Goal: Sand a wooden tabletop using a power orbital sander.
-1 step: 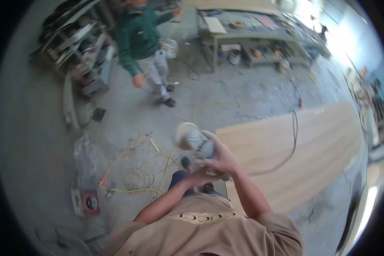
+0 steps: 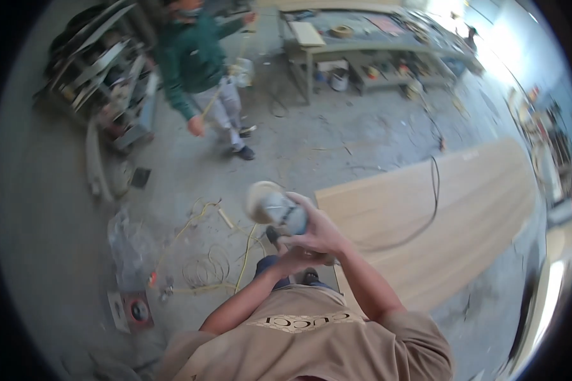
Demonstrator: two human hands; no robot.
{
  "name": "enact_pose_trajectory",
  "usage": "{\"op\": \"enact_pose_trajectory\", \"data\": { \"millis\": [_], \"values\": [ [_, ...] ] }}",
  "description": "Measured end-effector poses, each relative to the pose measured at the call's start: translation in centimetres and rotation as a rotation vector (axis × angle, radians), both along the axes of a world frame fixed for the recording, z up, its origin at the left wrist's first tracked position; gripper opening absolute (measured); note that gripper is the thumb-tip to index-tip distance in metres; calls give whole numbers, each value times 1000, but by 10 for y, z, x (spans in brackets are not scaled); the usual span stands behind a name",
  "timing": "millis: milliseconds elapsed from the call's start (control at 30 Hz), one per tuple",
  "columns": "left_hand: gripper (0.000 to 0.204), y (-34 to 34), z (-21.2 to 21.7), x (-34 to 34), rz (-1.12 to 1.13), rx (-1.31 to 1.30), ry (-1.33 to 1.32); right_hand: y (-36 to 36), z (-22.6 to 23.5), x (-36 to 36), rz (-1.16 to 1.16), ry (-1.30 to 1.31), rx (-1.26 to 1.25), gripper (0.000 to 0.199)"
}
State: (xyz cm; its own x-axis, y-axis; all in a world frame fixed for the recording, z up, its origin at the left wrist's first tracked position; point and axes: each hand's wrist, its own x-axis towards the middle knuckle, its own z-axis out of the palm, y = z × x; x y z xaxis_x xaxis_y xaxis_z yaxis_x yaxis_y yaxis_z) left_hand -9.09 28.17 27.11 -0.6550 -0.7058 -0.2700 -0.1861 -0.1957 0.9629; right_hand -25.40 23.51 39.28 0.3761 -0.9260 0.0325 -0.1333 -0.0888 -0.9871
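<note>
An orbital sander point(image 2: 274, 208) is gripped by both hands, right hand point(image 2: 321, 230) over left hand point(image 2: 299, 259). Its round pad points toward ten o'clock, its long axis running ten to four. A wooden board point(image 2: 451, 209) lies at three o'clock.

A tan short-sleeved shirt with a printed chest band, bare forearms, dark trousers below.

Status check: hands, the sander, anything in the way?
Both hands, left hand and right hand, grip the sander above the floor. Cord trails across the wood panel. Second person stands apart.
</note>
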Motion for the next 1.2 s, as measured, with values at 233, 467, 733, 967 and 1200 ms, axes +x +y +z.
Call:
{"op": "enact_pose_trajectory", "data": {
  "millis": [233,467,733,967,1200],
  "values": [
    [54,-112,-15,35,9,381,495,-101,-4,34,-22,-28,-53,103],
    [69,-228,12,59,-223,399,133,-163,-7,50,-388,-72,106,100],
    [72,-310,36,93,-408,399,148,-130,-85,85,-835,-333,104,65],
    [66,-387,14,127,-553,102,81,-112,-214,145,-907,-6,140,42],
    [94,-449,18,122,-547,-262,45,-192,-277,164,-1012,47,369,36]
  ]
}}
